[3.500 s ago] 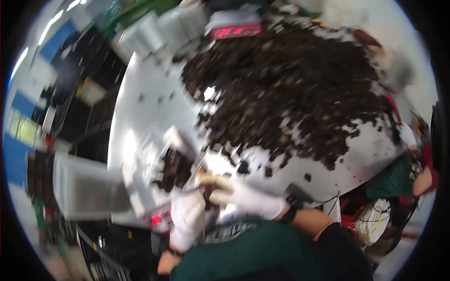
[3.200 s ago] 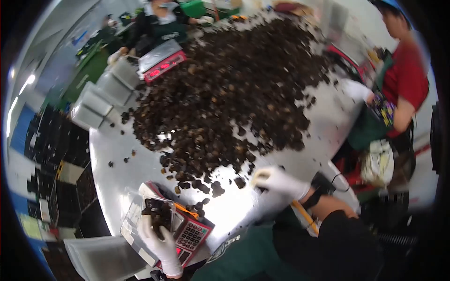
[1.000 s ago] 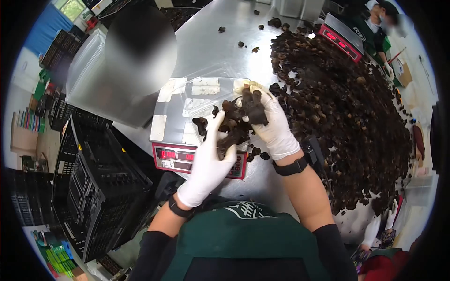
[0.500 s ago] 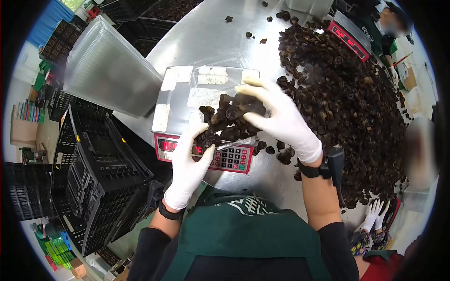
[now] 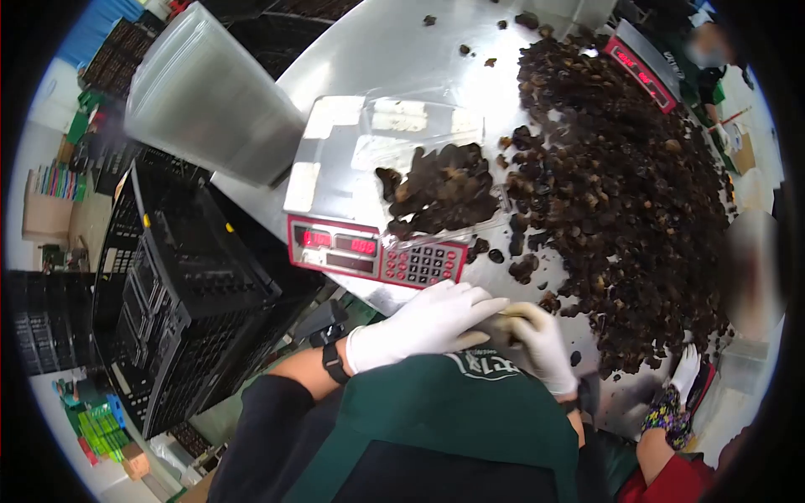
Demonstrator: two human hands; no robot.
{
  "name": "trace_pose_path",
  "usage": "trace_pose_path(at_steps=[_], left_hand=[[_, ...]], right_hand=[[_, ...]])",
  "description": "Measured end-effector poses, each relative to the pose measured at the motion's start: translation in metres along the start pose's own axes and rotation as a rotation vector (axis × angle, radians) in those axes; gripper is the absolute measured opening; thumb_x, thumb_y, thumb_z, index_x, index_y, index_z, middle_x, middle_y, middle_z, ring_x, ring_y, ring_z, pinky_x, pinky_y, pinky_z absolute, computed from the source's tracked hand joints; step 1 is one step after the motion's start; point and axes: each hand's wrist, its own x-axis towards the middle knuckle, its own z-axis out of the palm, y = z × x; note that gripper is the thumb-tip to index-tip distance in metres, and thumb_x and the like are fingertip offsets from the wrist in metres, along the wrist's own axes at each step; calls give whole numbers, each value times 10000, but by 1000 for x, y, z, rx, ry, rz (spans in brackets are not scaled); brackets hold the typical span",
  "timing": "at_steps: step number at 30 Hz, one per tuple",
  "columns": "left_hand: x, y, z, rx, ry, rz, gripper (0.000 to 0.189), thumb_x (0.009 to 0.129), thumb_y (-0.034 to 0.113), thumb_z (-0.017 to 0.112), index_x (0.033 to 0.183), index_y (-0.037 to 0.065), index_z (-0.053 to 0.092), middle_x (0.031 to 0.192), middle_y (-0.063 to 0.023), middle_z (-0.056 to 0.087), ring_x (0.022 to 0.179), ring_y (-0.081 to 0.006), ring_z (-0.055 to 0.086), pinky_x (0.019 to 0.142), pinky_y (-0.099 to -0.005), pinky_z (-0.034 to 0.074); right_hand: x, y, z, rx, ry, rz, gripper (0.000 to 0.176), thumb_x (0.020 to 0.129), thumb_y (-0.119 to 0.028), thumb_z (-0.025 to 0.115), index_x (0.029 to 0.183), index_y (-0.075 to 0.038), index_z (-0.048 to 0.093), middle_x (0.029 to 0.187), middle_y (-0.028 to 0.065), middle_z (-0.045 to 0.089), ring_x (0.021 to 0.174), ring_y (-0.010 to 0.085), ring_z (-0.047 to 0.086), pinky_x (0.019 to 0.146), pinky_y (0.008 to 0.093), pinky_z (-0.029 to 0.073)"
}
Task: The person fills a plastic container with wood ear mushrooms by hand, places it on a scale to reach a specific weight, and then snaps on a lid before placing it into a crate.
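Note:
A clear plastic clamshell box (image 5: 411, 126) lies with its lid spread on the weighing scale (image 5: 377, 251), whose red digits are lit. Inside the box is a heap of dark wood ear mushrooms (image 5: 444, 189). My left hand (image 5: 428, 325), in a white glove, is at the table's near edge below the keypad, fingers stretched toward the right. Close beside it, my gloved right hand (image 5: 541, 344) has its fingers curled in front of the apron. Blur between the two hands hides what the right fingers hold, if anything. Neither hand touches the box.
A large pile of wood ear mushrooms (image 5: 629, 201) covers the right side of the steel table (image 5: 335, 71). A stack of clear boxes (image 5: 214, 101) stands at left, above black crates (image 5: 184, 293). A second scale (image 5: 641, 67) and a co-worker's gloved hand (image 5: 686, 373) are at right.
Both my hands have left the mushrooms in the box and drawn back toward my body, coming together. The box stays on the scale, its mushrooms now uncovered by my hands.

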Motion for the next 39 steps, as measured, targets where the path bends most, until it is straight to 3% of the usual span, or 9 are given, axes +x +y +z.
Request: trace_pose_path(at_steps=[7, 13, 15, 17, 19, 23, 26, 33, 39], left_hand=[[-1, -10, -17, 85, 295, 72, 344, 844, 78, 686, 1185, 79, 635, 1006, -86, 658, 951, -274, 630, 830, -373, 486], [29, -32, -79, 324, 528, 79, 404, 789, 5, 663, 1191, 34, 643, 1196, -155, 655, 1156, -364, 588, 1020, -446, 435], [33, -37, -85, 448, 471, 4, 489, 817, 69, 674, 1299, 45, 593, 1318, -174, 587, 1282, -378, 495, 1090, -456, 375], [33, -45, -83, 492, 374, -74, 554, 848, 109, 673, 1382, 55, 536, 1409, -179, 520, 1359, -380, 418, 1135, -461, 324], [29, -56, -75, 478, 319, -124, 587, 873, 137, 666, 1426, 57, 487, 1429, -190, 497, 1364, -389, 402, 1138, -469, 316], [21, -73, -67, 440, 498, -174, 452, 836, -1, 700, 1272, 27, 585, 1246, -159, 589, 1170, -330, 566, 1029, -397, 435], [16, -76, -63, 433, 516, -208, 428, 839, 11, 707, 1251, 21, 593, 1241, -158, 594, 1171, -326, 567, 1031, -399, 433], [-8, -55, -64, 463, 627, -217, 422, 876, -19, 636, 1292, 38, 591, 1268, -139, 589, 1213, -299, 539, 1047, -394, 403], [-26, -59, -58, 432, 668, -235, 384, 897, -15, 619, 1278, 29, 597, 1283, -141, 583, 1219, -287, 541, 1057, -392, 396]], right_hand=[[-123, 82, -196, -498, 801, -83, 213, 965, -138, 590, 834, -17, 705, 553, -17, 514, 461, 50, 406, 451, 217, 302], [-247, 156, -236, -478, 931, 417, 341, 919, -263, 664, 740, 22, 719, 575, 43, 630, 485, 103, 555, 461, 284, 407], [-267, 198, -252, -1015, 953, 267, 256, 847, -253, 701, 782, -8, 739, 729, 123, 720, 718, 298, 704, 704, 386, 535], [-256, 188, -241, -1409, 1210, 179, 176, 840, -222, 706, 785, -55, 716, 827, 151, 691, 794, 360, 662, 733, 454, 527], [-216, 149, -220, -1229, 1312, -114, 127, 864, -166, 692, 833, -43, 699, 828, 143, 673, 794, 347, 646, 745, 415, 522], [-101, 76, -136, -831, 1082, -376, 341, 835, -89, 680, 1176, -87, 673, 1148, 112, 670, 1028, 265, 649, 894, 341, 515], [-19, 69, -91, -1023, 827, -515, 560, 791, -167, 718, 1333, -179, 578, 1403, 92, 516, 1296, 291, 486, 1044, 390, 463], [23, 58, -113, -809, 874, -738, 74, 807, -24, 660, 873, -55, 651, 925, 114, 630, 924, 299, 627, 817, 386, 518], [16, 31, -151, -979, 948, -409, 463, 815, -218, 728, 1264, -158, 632, 1340, 89, 535, 1240, 305, 518, 1023, 420, 467]])
